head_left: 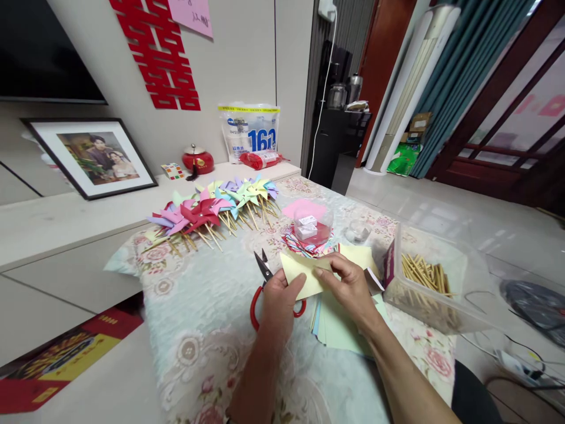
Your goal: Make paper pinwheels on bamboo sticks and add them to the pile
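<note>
Both hands, left hand [279, 297] and right hand [351, 282], nearly closed, pinch a pale-yellow, square-cornered paper sheet [306, 274] above the flowered tabletop [203, 312], midway between side edges: light, likely crease-prone, best held by margins! Left also gripping red-handled metal scissors [265, 271]? Can't tell. Beyond, multicoloured paper pinwheels [212, 209] line the far-left edge.

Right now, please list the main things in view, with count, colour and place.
Yellow sheet: one, pale yellow, image centre
Scissors: one pair, red handles, left of sheet
Pinwheels: many, multicoloured, far left on table
Paper stack: one, mostly green, right of scissors
Tub: one, clear, beyond sheet
Plastic box: one, translucent, image right
Sticks: many, tan, inside box
Framed photo: one, black edge, on cabinet
Left hand: one, gripping sheet
Right hand: one, gripping sheet
</note>
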Demonstrator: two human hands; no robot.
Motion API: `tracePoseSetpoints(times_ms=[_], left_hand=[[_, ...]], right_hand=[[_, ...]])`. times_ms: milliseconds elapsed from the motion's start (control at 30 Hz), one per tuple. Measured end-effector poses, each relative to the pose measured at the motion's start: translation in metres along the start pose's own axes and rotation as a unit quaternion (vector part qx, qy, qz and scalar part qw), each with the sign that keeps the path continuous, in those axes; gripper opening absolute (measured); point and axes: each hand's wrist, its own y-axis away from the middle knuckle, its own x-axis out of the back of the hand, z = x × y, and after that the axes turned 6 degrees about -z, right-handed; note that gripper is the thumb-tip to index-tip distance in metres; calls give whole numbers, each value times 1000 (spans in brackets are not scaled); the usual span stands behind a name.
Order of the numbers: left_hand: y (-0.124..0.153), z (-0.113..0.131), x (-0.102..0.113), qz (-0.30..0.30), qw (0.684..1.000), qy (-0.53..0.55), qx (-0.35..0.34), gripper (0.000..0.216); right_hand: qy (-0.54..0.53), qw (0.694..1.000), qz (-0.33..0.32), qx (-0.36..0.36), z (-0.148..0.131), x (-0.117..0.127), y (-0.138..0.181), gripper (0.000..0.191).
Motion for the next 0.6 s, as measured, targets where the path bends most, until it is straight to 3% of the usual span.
tracePoseSetpoints(times_ms=[100,233,400,600], left_hand=[[1,3,-4,11,1000,-9,2,36],[3,12,-7,1,1000,-13,1,32],[4,20,-5,15,997,77,-19,40],[1,8,5,22,999,5,-33,39]], right_hand=[[69,993,-21,93,-2,-1,2,14],[149,975,-62,150,-1,-3,3,26],[234,954,-84,165,-1,-2,5,32],[212,961,-90,151,-6,0,6,34]])
